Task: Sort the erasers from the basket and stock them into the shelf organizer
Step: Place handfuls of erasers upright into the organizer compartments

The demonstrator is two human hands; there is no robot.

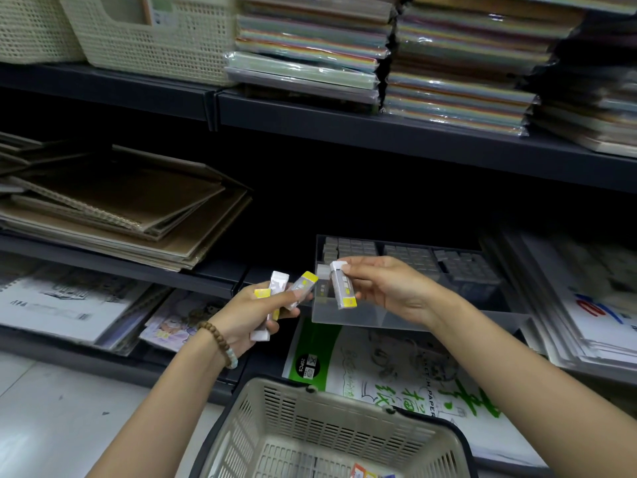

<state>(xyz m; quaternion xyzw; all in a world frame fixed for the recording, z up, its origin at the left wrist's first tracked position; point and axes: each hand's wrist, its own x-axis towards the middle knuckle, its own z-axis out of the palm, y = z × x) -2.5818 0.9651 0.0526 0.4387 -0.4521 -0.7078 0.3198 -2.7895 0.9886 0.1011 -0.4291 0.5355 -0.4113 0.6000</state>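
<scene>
Here both hands are raised in front of a dark shelving unit, close together but not touching. The left hand point(241, 315) is curled round a bunch of erasers point(293, 291), which fan out above and below its fingers; some ends are white and some are yellow. A beaded bracelet point(220, 343) circles that wrist. The right hand point(389, 291) pinches a single eraser point(343, 289) between thumb and fingertips, with its white end up, its yellow end down, and its body slightly tilted. This eraser hangs just beside the fanned bunch.

The single eraser shows against the left front corner of the clear plastic organizer point(365, 320), but whether it touches the tray cannot be told. The organizer sits on a lower shelf, resting on a green and white sketch-paper pack point(389, 370). Its back compartments hold rows of grey erasers point(410, 258) packed tightly side by side, and the near part of the tray shows bare.

Below the hands, at the bottom of the view, is the cream slotted basket point(310, 419) with a dark rim. A few coloured packets point(365, 473) are just visible on its floor, cut off by the edge of the picture.

To the left, brown-covered sketchbooks point(120, 201) lie in a loose pile on a middle shelf. On the top shelf, cream woven bins point(155, 39) stand beside wrapped stacks of coloured paper point(310, 46). A pale tiled floor point(51, 426) shows at lower left.
</scene>
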